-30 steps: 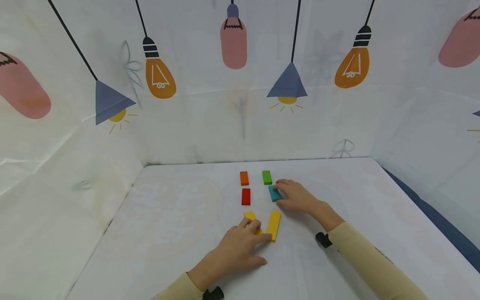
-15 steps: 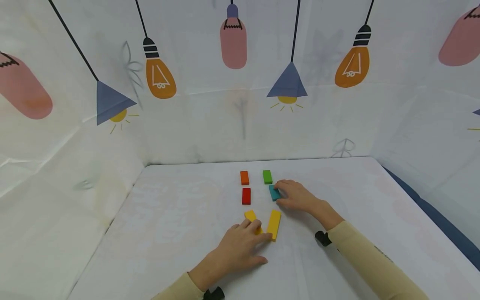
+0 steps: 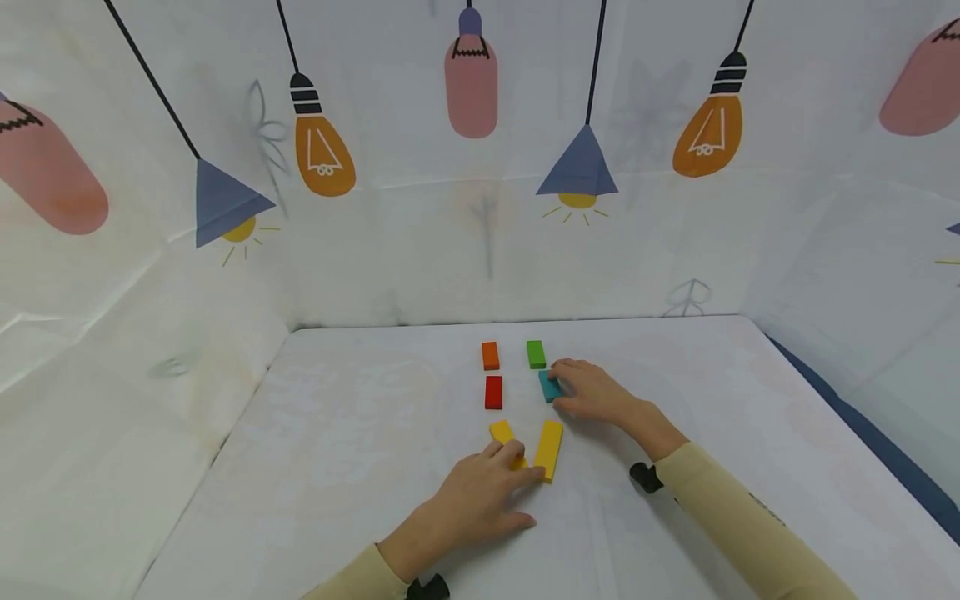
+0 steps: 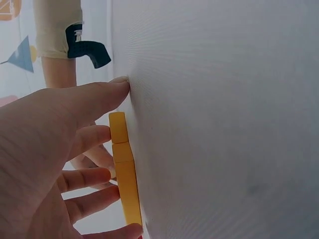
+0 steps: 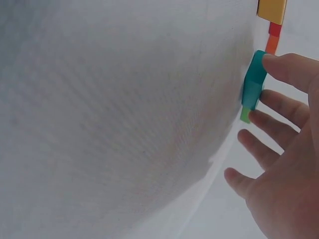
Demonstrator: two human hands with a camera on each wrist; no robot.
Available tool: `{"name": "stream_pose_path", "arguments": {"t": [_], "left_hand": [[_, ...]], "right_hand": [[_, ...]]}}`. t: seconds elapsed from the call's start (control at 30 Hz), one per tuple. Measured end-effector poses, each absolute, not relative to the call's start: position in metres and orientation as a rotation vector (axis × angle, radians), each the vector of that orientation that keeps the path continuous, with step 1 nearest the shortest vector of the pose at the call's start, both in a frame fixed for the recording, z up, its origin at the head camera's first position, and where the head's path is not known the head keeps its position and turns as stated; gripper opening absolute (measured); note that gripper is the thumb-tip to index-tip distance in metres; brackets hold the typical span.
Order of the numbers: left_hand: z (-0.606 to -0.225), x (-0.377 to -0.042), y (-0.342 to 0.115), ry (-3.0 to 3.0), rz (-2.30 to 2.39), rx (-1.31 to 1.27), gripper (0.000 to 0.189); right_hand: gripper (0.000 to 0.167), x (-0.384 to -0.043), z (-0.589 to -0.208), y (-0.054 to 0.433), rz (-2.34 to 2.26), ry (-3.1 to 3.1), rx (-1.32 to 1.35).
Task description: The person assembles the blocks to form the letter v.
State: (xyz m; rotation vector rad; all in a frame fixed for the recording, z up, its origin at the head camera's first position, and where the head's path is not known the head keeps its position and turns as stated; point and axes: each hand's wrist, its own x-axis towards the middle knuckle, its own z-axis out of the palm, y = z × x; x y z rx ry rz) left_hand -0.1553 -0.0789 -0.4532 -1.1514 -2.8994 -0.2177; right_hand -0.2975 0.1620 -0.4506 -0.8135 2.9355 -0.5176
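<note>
In the head view my left hand (image 3: 480, 496) lies over the near end of the left yellow block (image 3: 501, 431), its fingers spread and the thumb apart on the table. Its index fingertip touches the lower end of the right yellow block (image 3: 549, 450). The two yellow blocks slant, with their near ends closer to the left hand's fingers. My right hand (image 3: 592, 392) pinches the teal block (image 5: 254, 79) at its two ends between thumb and index finger, while the other fingers stay loosely extended. The teal block rests on the white table.
A red block (image 3: 493, 392) lies behind the left yellow one, with an orange block (image 3: 491, 356) farther back. Beyond the teal block is a green block (image 3: 536, 354). The white table (image 3: 360, 433) meets a lamp-patterned cloth wall (image 3: 420, 250) at the back.
</note>
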Motion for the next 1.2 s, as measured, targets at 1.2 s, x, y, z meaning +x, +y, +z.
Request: {"name": "stream_pose_path", "arguments": {"t": [1.2], "left_hand": [[-0.451, -0.156, -0.077, -2.856, -0.131, -1.186, 0.052]], "right_hand": [[0.036, -0.304, -0.449, 0.152, -0.506, 2.922, -0.817]]}}
